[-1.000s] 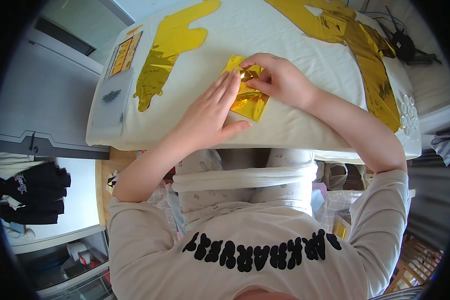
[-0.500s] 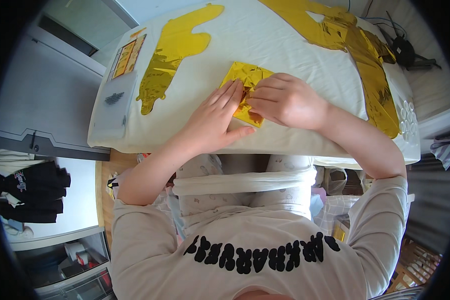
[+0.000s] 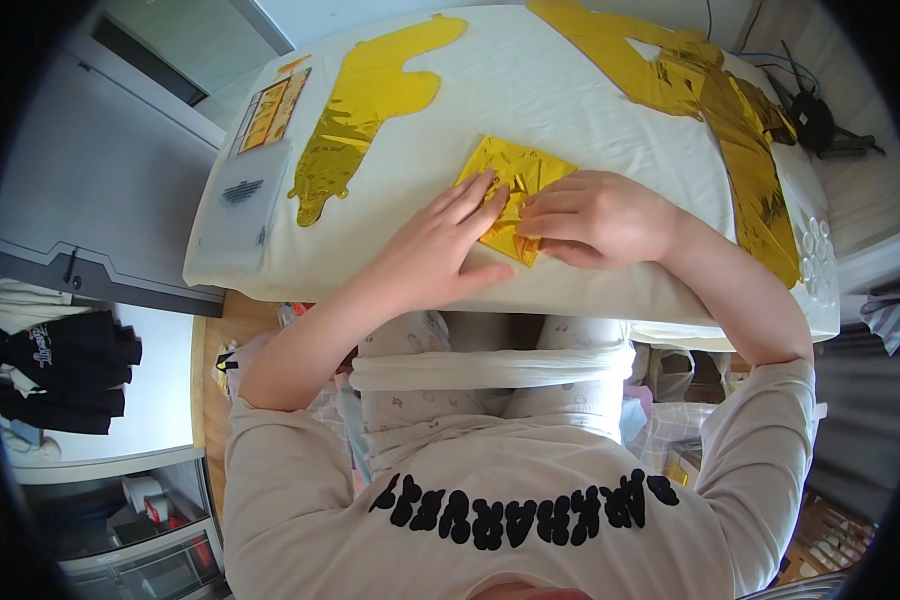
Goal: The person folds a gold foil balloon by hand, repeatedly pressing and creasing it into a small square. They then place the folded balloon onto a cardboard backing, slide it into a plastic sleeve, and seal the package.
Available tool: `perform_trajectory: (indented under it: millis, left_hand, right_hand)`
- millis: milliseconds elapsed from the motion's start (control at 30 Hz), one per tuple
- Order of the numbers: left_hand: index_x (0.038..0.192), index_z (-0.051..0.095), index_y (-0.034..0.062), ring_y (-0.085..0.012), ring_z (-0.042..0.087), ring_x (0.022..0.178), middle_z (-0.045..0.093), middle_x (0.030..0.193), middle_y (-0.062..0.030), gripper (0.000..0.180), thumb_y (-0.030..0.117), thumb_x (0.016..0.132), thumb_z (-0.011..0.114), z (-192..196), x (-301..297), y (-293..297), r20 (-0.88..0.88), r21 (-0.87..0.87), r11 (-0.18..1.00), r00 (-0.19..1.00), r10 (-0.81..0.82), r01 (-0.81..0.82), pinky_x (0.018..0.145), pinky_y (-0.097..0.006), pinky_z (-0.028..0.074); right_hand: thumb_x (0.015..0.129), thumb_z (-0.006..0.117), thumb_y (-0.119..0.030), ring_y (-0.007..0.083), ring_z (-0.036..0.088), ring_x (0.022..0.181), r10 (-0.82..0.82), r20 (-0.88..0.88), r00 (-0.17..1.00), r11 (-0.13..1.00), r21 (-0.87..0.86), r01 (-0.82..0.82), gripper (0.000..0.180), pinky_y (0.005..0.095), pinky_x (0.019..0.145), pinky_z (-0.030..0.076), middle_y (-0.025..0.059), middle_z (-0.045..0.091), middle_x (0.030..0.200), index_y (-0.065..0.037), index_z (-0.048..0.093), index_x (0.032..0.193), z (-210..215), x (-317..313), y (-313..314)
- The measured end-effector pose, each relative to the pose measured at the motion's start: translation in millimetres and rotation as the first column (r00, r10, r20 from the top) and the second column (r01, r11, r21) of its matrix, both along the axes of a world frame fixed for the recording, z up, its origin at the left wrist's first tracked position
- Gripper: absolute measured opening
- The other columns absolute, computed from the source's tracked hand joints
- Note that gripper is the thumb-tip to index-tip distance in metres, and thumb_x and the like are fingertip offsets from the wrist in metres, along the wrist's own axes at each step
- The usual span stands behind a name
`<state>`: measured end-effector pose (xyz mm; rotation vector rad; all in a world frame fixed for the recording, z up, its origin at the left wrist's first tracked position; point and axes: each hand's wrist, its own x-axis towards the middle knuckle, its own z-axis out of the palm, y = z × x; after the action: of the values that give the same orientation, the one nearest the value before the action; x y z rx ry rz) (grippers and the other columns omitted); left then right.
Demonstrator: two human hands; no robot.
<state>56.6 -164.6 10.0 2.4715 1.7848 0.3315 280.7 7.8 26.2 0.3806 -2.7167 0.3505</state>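
Note:
A folded square of shiny gold foil (image 3: 510,165), creased and wrinkled, lies near the front edge of the bed-like surface. My left hand (image 3: 450,240) rests on its left side, fingers stretched and a little spread, thumb out on the white cloth. At the square's right side is my right hand (image 3: 600,218), its fingers curled against the foil and its thumb tucked beneath. The curled fingers partly hide that edge. Beyond my left hand lies a flat, uninflated gold foil balloon (image 3: 360,110) with a curved outline.
Another large gold foil piece (image 3: 740,170) drapes along the right side. A black device with antennas (image 3: 812,118) stands behind it, and small clear rings (image 3: 818,255) lie at the right edge. On the left are a printed card (image 3: 270,112) and a clear plastic sleeve (image 3: 238,215).
My right hand has shifted right and slightly nearer along the foil. The left fingers have spread more, uncovering more of the square. The whole view has shifted a little.

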Motion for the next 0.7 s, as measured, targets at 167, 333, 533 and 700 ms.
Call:
perform_trajectory:
  millis: [167,333,533,700]
  left_hand:
    - [0.154,0.040,-0.0033,-0.0417,0.037,0.149,0.037,0.160,-0.0277,0.094,0.063,0.092,0.066,5,20,-30,0.016,0.026,1.000,1.000,0.016,-0.016,0.122,-0.048,0.033]
    - [0.147,0.051,-0.0006,-0.0328,0.052,0.137,0.050,0.152,-0.0204,0.073,0.035,0.088,0.077,2,34,-58,-0.092,0.142,0.984,0.988,0.125,-0.111,0.109,-0.044,0.047]
    - [0.135,0.063,0.0015,-0.0281,0.062,0.123,0.063,0.138,-0.0129,0.056,0.015,0.082,0.075,9,31,-65,-0.146,0.261,0.964,0.985,0.092,-0.052,0.095,-0.039,0.056]
    - [0.131,0.067,0.0042,-0.0278,0.069,0.111,0.070,0.127,-0.0119,0.048,0.013,0.085,0.073,40,21,-59,0.003,0.211,0.976,0.998,0.055,-0.054,0.091,-0.039,0.057]
  right_hand:
    - [0.085,0.074,-0.011,0.0294,0.072,0.105,0.182,-0.051,0.982,0.982,0.068,-0.178,0.026,0.0412,0.089,0.058,0.0123,0.073,0.112,-0.006,0.072,0.111,-4,0,-1]
    - [0.085,0.077,-0.017,0.0285,0.072,0.108,0.275,-0.060,0.959,0.943,0.213,-0.257,0.029,0.0403,0.088,0.059,0.0107,0.073,0.115,-0.007,0.070,0.110,-5,3,-20]
    - [0.085,0.077,-0.023,0.0288,0.072,0.105,0.313,-0.084,0.946,0.947,0.104,-0.304,0.031,0.0405,0.085,0.060,0.0090,0.072,0.112,-0.007,0.068,0.110,-5,-3,-29]
    - [0.086,0.079,-0.018,0.0300,0.071,0.101,0.274,-0.255,0.927,0.957,0.168,-0.236,0.032,0.0405,0.084,0.060,0.0105,0.071,0.111,-0.007,0.064,0.112,-6,-6,-27]
